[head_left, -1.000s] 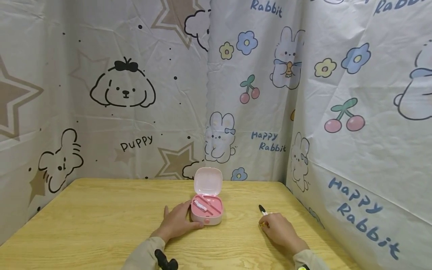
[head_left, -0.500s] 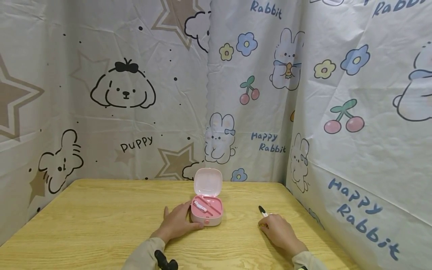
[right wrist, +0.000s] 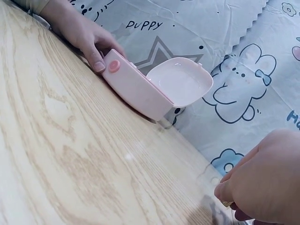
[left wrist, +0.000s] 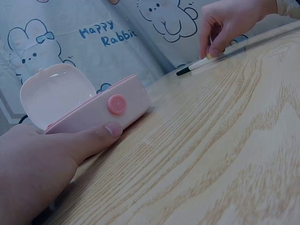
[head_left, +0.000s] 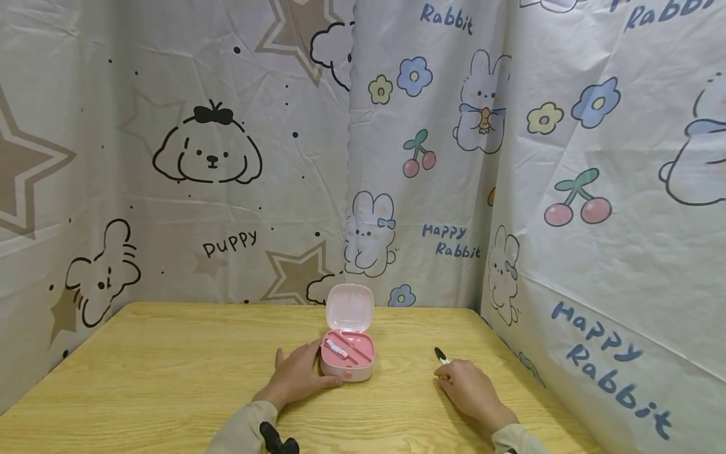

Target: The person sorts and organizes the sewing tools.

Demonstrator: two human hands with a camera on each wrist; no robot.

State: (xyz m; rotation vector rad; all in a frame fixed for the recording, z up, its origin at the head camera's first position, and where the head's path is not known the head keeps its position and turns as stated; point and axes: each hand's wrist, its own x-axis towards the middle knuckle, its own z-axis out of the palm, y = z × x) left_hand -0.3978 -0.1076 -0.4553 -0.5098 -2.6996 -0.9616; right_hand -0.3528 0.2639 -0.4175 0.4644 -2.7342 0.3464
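A small pink box (head_left: 347, 371) stands on the table with its pale lid (head_left: 350, 308) raised at the back. Inside its divided pink tray lies a small white-and-grey item (head_left: 336, 349), on the left. My left hand (head_left: 295, 376) grips the box's left side, the thumb (left wrist: 101, 136) on the front below a round pink button (left wrist: 117, 104). To the right of the box, my right hand (head_left: 471, 388) pinches a white marker (left wrist: 200, 63) with a black end, low over the table. A bit of yellow (right wrist: 227, 204) shows at the right fingertips.
The wood-grain table (head_left: 198, 353) ends at printed cloth (head_left: 227, 126) hung behind it and along the right side. A black strap-like piece (head_left: 278, 438) sits on the left sleeve.
The whole head view has shifted slightly, with the scene a little lower in it. Both hands, the box and the marker hold nearly the same places.
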